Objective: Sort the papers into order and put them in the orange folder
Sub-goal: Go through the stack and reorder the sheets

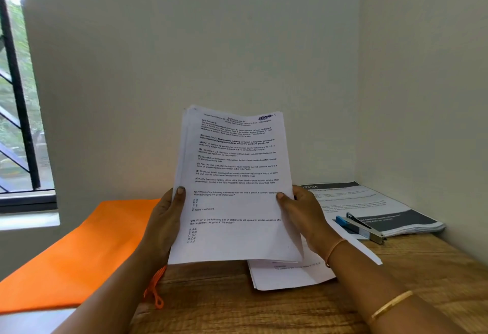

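I hold a stack of printed white papers (235, 183) upright above the table, the top page showing exam questions. My left hand (165, 217) grips its left edge, thumb on the front. My right hand (303, 214) grips the right edge the same way. The orange folder (87, 249) lies flat on the table at the left, its orange tie string (155, 288) hanging near my left wrist. More white sheets (287, 275) lie on the table under the held stack.
A blue and metal stapler (361, 228) rests on a pile of grey-and-white printed booklets (383, 209) in the right corner. The wooden table (422, 267) meets walls behind and right. A barred window (18, 111) is at the left.
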The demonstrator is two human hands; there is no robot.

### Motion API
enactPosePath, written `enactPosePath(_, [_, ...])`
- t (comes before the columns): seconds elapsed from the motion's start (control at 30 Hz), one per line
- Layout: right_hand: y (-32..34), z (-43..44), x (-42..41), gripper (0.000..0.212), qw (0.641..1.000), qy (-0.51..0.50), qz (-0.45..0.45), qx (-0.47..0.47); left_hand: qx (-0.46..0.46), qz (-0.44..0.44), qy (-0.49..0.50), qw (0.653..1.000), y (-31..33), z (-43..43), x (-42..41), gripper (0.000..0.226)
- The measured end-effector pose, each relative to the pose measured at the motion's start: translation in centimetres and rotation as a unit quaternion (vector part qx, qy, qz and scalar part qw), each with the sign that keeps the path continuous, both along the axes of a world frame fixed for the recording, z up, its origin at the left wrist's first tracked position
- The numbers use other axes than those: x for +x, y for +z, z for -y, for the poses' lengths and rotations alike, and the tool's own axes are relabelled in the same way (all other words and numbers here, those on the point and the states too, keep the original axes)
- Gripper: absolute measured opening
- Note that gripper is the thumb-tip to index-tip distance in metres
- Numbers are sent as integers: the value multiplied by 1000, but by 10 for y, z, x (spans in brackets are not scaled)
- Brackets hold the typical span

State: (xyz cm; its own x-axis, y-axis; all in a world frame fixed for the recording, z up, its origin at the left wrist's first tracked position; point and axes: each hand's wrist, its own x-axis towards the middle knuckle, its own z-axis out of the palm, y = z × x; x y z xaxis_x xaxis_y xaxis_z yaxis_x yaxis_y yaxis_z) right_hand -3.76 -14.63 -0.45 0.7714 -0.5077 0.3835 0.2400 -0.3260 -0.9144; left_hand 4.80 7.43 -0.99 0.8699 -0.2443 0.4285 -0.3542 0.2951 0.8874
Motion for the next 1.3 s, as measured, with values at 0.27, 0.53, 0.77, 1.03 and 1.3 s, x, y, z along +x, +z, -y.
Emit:
enactPosePath(0.27, [3,5,-1,35,999,-34,-12,20,-13,-9,4,1000,-2,0,5,27])
enactPosePath(0.53, [-1,8,1,47,999,-46,-12,23,8,13,22,1000,-4,0,7,25])
enactPosePath(0.77, [-7,13,5,46,993,-93,-17,-67,37,33,77,996,-6,0,11,21])
enactPosePath(1.03, [-7,44,4,30,979,-159,-62,-111,38,29,136,990,-5,-9,23,21])
enactPosePath(1.3, [-6,73,-15,18,928,-196,-220,-226,64,13,290,955,-8,-27,40,28])
